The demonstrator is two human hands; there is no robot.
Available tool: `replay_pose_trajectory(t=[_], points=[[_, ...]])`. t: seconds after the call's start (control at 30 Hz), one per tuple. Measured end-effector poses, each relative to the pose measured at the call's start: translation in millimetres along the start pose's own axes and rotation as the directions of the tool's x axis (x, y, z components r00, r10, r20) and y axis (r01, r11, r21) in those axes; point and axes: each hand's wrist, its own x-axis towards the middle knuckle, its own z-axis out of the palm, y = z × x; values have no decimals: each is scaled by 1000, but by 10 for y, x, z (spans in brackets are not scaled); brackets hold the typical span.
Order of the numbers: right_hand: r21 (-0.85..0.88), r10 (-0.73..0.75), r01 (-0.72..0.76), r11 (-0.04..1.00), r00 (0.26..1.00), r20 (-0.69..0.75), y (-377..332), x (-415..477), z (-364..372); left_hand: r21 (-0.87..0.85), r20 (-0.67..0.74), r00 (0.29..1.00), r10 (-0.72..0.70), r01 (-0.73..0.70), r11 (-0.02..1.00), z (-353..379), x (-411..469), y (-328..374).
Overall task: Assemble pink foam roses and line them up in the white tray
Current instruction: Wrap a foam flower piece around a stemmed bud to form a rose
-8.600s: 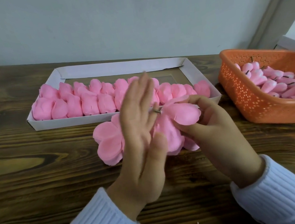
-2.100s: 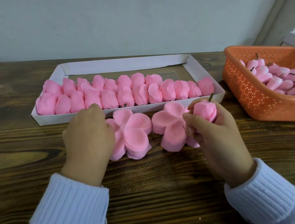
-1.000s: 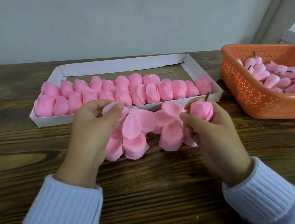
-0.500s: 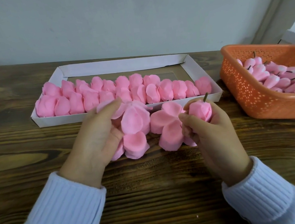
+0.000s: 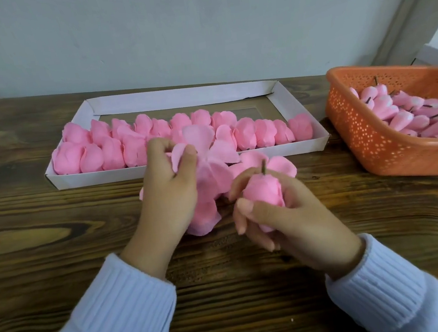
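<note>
My left hand (image 5: 168,199) pinches a flat pink foam petal piece (image 5: 209,164) and holds it lifted and tilted above the table. My right hand (image 5: 280,213) grips a pink foam rose bud (image 5: 263,192) with its short brown stem (image 5: 263,166) pointing up. Another flat petal piece (image 5: 280,165) lies on the table behind the bud, partly hidden by it. The white tray (image 5: 99,176) stands just beyond my hands, with several finished pink roses (image 5: 263,133) lined up along its near side.
An orange perforated basket (image 5: 367,138) at the right holds several pink buds (image 5: 408,114) with stems. The dark wooden table (image 5: 45,254) runs to a pale wall at the back. White sleeves cover both wrists.
My left hand picked the petal piece off the table and raised it to the right. My right hand drew the bud down and toward me, closer to that piece.
</note>
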Motion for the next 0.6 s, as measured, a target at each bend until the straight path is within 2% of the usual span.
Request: replay_pose_trajectory(t=[0.1,0.2,0.3,0.6], points=[[22,143,-146,989,985,100,-8,1,35,30,86,985,152,-155,988,55,-77,72],[25,204,-209,978,971,128,-24,8,48,-22,198,956,215,-215,976,100,-174,139],[76,233,-243,967,965,120,-56,14,28,-105,250,945,209,-188,976,116,-231,169],[120,299,-306,944,951,73,-18,30,-10,-194,245,944,219,-174,966,106,-266,195]])
